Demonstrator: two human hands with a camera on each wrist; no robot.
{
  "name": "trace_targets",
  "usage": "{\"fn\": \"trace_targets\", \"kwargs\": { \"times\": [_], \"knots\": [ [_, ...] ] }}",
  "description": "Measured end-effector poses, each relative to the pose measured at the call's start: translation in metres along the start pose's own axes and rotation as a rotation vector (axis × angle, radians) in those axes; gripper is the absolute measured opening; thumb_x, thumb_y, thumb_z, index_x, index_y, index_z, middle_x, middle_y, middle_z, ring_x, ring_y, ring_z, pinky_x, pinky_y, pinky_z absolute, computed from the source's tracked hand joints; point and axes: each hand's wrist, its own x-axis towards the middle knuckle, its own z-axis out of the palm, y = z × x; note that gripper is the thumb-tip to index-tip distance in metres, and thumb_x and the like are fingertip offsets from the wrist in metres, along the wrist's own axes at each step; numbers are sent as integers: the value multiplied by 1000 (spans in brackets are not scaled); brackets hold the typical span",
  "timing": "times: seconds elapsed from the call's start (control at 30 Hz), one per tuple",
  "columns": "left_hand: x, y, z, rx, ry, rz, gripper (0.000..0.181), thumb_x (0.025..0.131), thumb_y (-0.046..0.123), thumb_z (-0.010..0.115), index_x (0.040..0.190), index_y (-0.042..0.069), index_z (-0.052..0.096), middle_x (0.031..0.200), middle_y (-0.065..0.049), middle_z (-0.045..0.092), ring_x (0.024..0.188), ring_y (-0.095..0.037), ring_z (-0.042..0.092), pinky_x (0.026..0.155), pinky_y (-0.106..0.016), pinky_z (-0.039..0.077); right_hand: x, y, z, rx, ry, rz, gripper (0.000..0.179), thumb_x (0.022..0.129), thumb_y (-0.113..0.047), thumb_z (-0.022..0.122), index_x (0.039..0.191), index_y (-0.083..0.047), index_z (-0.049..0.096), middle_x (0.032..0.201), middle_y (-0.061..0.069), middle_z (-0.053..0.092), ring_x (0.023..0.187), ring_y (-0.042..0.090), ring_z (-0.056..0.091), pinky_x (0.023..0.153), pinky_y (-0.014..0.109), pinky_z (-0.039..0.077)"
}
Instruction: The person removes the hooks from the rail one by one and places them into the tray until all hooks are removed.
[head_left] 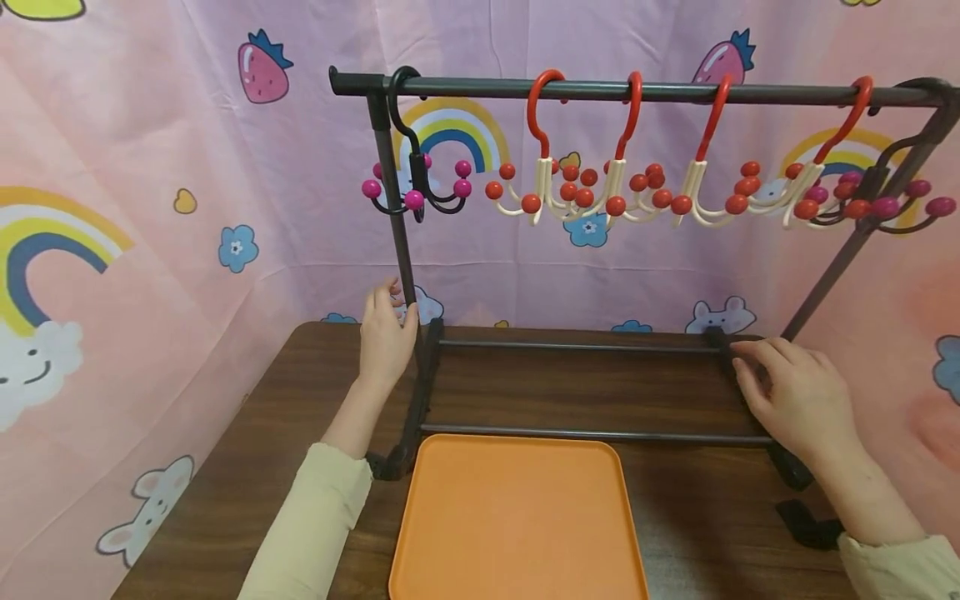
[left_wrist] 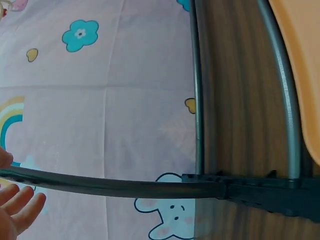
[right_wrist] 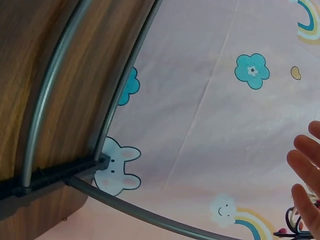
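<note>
A dark metal rack (head_left: 480, 87) stands on the wooden table. My left hand (head_left: 386, 342) is beside its left post (head_left: 402, 242). In the left wrist view, thumb and loosely spread fingers (left_wrist: 24, 214) lie on either side of that post without closing round it. My right hand (head_left: 802, 400) is near the lower part of the right post (head_left: 828, 279), fingers relaxed and nothing held. Several red-and-cream hook hangers (head_left: 543, 179) with red ball tips hang from the top bar. A black hook hanger (head_left: 417, 171) with pink balls hangs at the left end, another (head_left: 876, 183) at the right.
An orange tray (head_left: 517, 517) lies in front of the rack's lower bar (head_left: 600, 434). A black foot (head_left: 806, 523) sits on the table (head_left: 712, 508) by my right wrist. Behind hangs a cloth (head_left: 315, 167) printed with rainbows, strawberries and flowers.
</note>
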Motion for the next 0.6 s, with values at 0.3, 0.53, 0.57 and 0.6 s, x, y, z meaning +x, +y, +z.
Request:
{"fn": "trace_targets", "kwargs": {
  "times": [0.3,0.53,0.57,0.6],
  "knots": [
    [23,1,7,-51,77,29,45,89,4,53,130,2,37,110,-20,49,97,-30,56,79,-37,51,8,2,-9,16,25,43,21,75,-11,64,96,-5,65,77,13,61,63,36,52,58,47,37],
    [28,-1,9,-59,95,-36,41,89,3,54,127,5,40,108,-19,52,96,-30,56,81,-38,49,35,13,-32,10,52,157,21,84,-10,55,99,4,62,84,23,60,74,39,53,60,42,34],
    [29,-1,9,-58,95,-40,40,89,3,54,127,5,40,108,-19,52,96,-30,56,81,-38,49,40,15,-37,-5,64,176,22,85,-10,54,99,4,61,85,24,60,75,40,53,58,41,33],
    [29,-1,9,-58,96,-42,40,89,4,54,127,5,40,108,-19,52,96,-30,56,82,-39,49,45,17,-42,-15,81,192,23,86,-11,52,100,5,61,87,25,60,76,41,52,58,38,32]
  ]
}}
